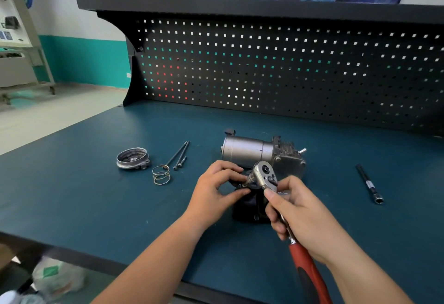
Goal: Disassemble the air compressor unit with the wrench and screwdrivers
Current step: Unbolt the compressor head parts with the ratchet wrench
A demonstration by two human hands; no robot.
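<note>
Head view of the bench [96,195]. The compressor [249,151], a silver cylinder joined to a grey block at its right end, lies on its side on the bench in front of the pegboard [288,68]. Just in front of the compressor stands a dark housing [248,207]; whether the two are joined cannot be told, since the hands cover the gap.

Right hand [298,217]: fingers curled round the steel shank of the wrench [264,175], thumb laid along the shank just below the head. The red handle runs back from this hand towards the viewer. The wrench head sits over the housing, in front of the compressor.

Left hand [216,188]: fingers curled, thumb and forefinger pinching the socket [251,178] that projects from the wrench head, just above the housing.

Left of the compressor, well apart from it, lie a round metal cap [132,158], a coil spring [161,175] and two long bolts [179,154] with a shorter one beside them; the spring touches the end of one long bolt. Right of the compressor, well apart, lies a dark bar [368,183] with a socket end towards the viewer
</note>
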